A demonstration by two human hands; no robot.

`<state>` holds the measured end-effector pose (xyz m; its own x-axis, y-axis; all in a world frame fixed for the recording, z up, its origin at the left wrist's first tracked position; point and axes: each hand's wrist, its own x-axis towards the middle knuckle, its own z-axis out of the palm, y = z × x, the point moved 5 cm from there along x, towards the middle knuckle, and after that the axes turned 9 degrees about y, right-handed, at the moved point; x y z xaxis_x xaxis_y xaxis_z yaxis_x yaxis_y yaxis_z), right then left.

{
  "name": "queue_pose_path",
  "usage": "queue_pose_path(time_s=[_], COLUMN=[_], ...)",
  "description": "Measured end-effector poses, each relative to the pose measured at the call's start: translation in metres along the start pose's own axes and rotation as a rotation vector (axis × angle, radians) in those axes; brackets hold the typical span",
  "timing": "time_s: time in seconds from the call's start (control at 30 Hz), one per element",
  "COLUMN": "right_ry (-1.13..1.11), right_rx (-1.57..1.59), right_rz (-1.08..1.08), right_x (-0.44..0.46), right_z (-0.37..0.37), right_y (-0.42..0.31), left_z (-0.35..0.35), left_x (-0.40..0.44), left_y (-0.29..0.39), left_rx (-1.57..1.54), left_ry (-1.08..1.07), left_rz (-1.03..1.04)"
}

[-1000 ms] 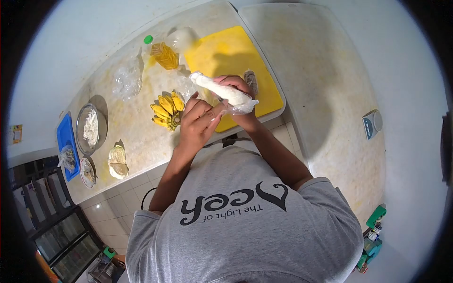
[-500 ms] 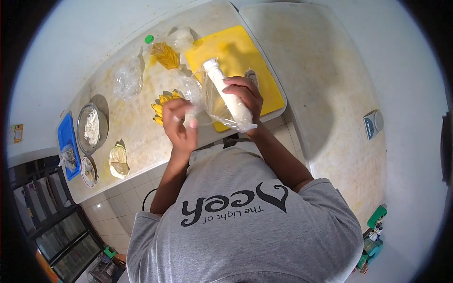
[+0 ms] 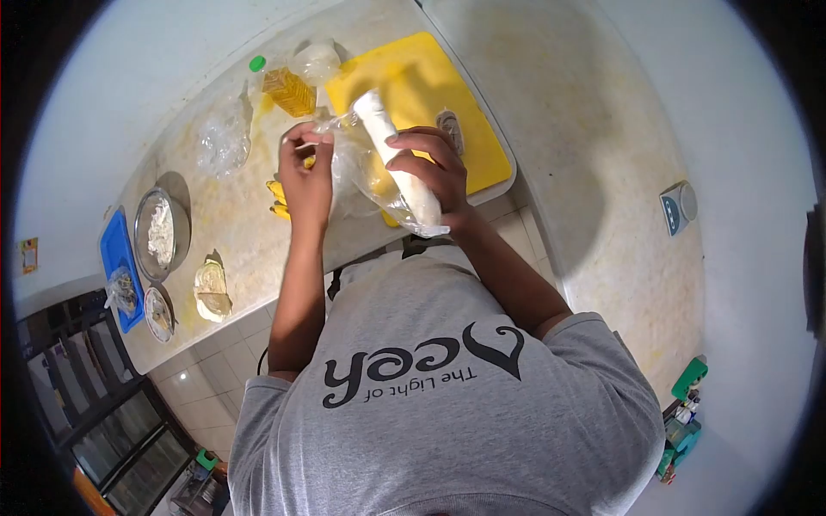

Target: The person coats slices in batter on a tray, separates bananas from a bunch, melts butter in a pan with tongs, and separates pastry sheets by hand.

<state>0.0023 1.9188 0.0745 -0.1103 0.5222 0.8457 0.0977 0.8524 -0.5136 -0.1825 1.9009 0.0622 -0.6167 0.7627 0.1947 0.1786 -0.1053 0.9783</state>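
Observation:
My right hand [image 3: 433, 168] is wrapped around a long white roll [image 3: 377, 125], held at a slant above the yellow cutting board [image 3: 404, 60]. A loose clear plastic bag [image 3: 370, 176] hangs around the roll on its left side. The fingers of my left hand [image 3: 307, 172] are pinched on the bag's edge, up and to the left of the roll. Behind my left hand, a bunch of bananas [image 3: 277, 198] is partly hidden. An oval, dark-marked piece [image 3: 449, 129] shows on the board, right of my right hand.
An oil bottle [image 3: 288, 92] and a full clear bag [image 3: 316, 63] stand behind. Leftward are a crumpled plastic bag [image 3: 225, 138], a cut cabbage [image 3: 212, 288], a metal bowl [image 3: 183, 228] with white contents, a small dish [image 3: 159, 314] and a blue tray [image 3: 112, 249]. A scale [image 3: 678, 208] sits right.
My left hand has moved up and left, from blurred beside the bag to pinching its edge and drawing it outward. The right hand still grips the roll.

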Motion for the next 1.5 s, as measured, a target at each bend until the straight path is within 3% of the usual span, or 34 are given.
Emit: queue_pose_path(time_s=[0.03,0.07,0.13,0.23,0.43,0.47,0.57,0.7,0.8,0.87,0.97,1.07,1.4,1.5], right_ry=[-0.006,-0.012,-0.015,-0.033,-0.201,-0.232,-0.409,-0.539,-0.626,-0.595,-0.633,-0.625,-0.643,-0.675], right_rx=[-0.049,-0.099,-0.219,-0.331,-0.252,-0.236,-0.181,-0.051,0.205,0.530,0.696,0.741,0.705,0.703], right_rz=[0.010,0.022,0.088,0.144,0.323,0.333,0.442,0.634,0.725,0.830,0.955,1.012,0.900,0.881], right_x=[0.000,0.000,-0.007,-0.013,-0.026,-0.028,-0.043,-0.051,-0.052,-0.049,-0.052,-0.049,-0.068,-0.072], right_z=[-0.001,-0.002,-0.001,0.001,0.009,0.011,0.020,0.028,0.038,0.048,0.061,0.063,0.073,0.080], right_y=[0.002,0.006,0.018,0.028,0.040,0.040,0.046,0.046,0.044,0.034,0.030,0.027,0.037,0.037], left_z=[-0.003,-0.003,0.013,0.027,0.004,-0.001,-0.016,-0.034,-0.026,-0.024,-0.021,-0.026,-0.046,-0.048], left_x=[-0.007,-0.014,-0.045,-0.065,-0.043,-0.040,-0.032,-0.022,-0.029,-0.031,-0.032,-0.029,-0.029,-0.028], left_y=[0.013,0.014,0.062,0.061,0.015,0.010,0.002,-0.021,-0.022,-0.029,-0.030,-0.033,-0.038,-0.033], left_rx=[0.105,0.027,0.217,0.251,0.079,-0.044,-0.169,-0.107,-0.315,-0.367,-0.380,-0.320,0.035,0.016], left_ry=[0.089,-0.043,-0.411,-0.622,-0.523,-0.494,-0.394,-0.285,-0.228,-0.261,-0.297,-0.368,-0.664,-0.629], left_rz=[0.193,0.269,0.667,0.661,0.161,-0.007,-0.128,-0.211,-0.371,-0.426,-0.450,-0.432,-0.502,-0.464])
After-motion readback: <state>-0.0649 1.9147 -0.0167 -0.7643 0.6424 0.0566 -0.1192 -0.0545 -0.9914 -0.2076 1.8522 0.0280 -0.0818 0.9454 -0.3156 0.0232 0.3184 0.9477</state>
